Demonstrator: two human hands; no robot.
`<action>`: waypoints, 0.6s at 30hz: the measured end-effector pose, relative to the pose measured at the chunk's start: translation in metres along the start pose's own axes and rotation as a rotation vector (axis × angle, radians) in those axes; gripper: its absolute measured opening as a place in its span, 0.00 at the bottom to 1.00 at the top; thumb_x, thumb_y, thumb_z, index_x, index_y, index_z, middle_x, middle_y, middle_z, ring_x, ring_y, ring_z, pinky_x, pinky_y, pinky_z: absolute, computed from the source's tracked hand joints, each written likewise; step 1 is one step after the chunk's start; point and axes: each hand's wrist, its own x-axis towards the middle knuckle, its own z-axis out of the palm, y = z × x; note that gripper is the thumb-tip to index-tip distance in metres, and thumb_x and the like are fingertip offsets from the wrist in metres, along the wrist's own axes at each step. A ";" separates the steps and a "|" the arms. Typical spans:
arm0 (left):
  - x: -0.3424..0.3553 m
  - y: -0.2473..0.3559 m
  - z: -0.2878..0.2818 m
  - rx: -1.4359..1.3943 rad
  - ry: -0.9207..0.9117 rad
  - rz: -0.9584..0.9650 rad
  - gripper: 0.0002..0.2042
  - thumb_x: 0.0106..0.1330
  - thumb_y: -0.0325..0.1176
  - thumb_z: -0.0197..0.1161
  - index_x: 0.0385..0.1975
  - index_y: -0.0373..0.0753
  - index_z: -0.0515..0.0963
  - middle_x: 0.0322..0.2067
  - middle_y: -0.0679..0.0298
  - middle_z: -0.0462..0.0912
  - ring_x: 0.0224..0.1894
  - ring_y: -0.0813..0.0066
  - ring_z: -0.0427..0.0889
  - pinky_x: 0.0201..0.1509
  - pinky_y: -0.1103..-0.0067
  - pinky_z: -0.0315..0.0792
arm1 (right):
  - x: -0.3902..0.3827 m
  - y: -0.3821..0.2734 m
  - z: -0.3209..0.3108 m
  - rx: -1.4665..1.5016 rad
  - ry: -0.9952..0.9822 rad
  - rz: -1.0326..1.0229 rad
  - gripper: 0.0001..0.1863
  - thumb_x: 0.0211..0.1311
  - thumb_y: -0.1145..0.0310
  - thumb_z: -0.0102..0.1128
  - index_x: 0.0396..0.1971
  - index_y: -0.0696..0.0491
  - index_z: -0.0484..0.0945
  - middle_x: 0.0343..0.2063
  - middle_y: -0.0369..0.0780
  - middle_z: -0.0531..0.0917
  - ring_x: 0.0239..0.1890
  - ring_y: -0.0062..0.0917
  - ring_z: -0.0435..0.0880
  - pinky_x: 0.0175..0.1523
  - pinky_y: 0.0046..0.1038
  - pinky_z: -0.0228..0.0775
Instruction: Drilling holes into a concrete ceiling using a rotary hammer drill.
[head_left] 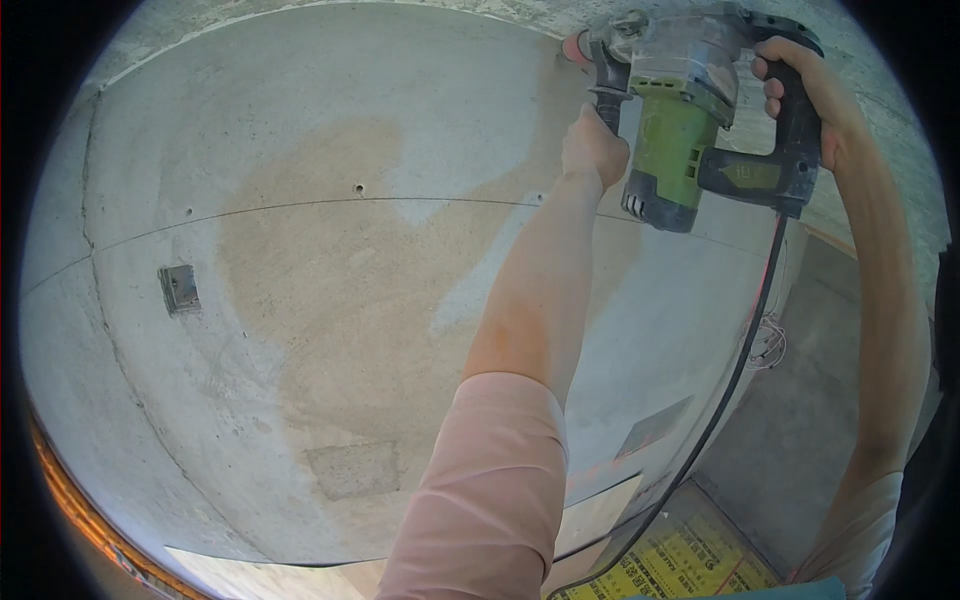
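A green and black rotary hammer drill [672, 140] is held up high at the upper right, close to where the grey wall [330, 300] meets the rough concrete above. My left hand [592, 150] wraps round its black side handle, just behind the reddish collar [574, 47] at the tool's front end. On the rear D-shaped handle my right hand [822, 95] is closed, its fingers curled through the grip. The collar appears close to the wall's top edge; whether a bit sits in it or touches the surface I cannot tell.
A black power cord [735, 380] hangs from the drill toward the floor. Coiled thin wires [768, 342] stick out at the right. The wall carries a recessed box [180, 289], a small hole [359, 188] and a damp-looking tan patch. Yellow printed sheeting [680, 565] lies below.
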 end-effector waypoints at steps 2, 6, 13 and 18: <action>0.000 -0.001 0.001 0.022 -0.005 0.000 0.15 0.56 0.27 0.59 0.43 0.33 0.70 0.41 0.42 0.82 0.49 0.43 0.80 0.52 0.60 0.74 | 0.000 0.000 -0.001 -0.010 0.011 0.009 0.09 0.59 0.61 0.61 0.24 0.49 0.77 0.14 0.28 0.74 0.14 0.11 0.71 0.19 0.13 0.64; 0.002 -0.002 0.003 0.045 0.011 0.020 0.15 0.56 0.28 0.59 0.43 0.32 0.69 0.41 0.42 0.82 0.49 0.43 0.80 0.52 0.60 0.74 | 0.001 0.003 -0.002 0.031 -0.027 -0.039 0.09 0.59 0.62 0.61 0.24 0.50 0.76 0.14 0.28 0.74 0.14 0.12 0.71 0.20 0.13 0.64; 0.002 0.001 0.003 -0.022 -0.007 0.016 0.15 0.56 0.27 0.59 0.43 0.32 0.70 0.41 0.42 0.82 0.49 0.43 0.80 0.53 0.60 0.73 | 0.001 0.002 -0.005 -0.024 -0.027 -0.073 0.09 0.59 0.62 0.61 0.24 0.50 0.77 0.15 0.29 0.75 0.14 0.12 0.71 0.19 0.14 0.64; 0.002 -0.002 0.006 -0.030 0.012 0.008 0.15 0.56 0.27 0.59 0.44 0.33 0.70 0.41 0.42 0.82 0.48 0.43 0.80 0.52 0.60 0.74 | 0.002 0.002 -0.003 -0.047 -0.016 -0.052 0.09 0.59 0.61 0.61 0.25 0.50 0.77 0.14 0.29 0.75 0.14 0.12 0.72 0.19 0.14 0.63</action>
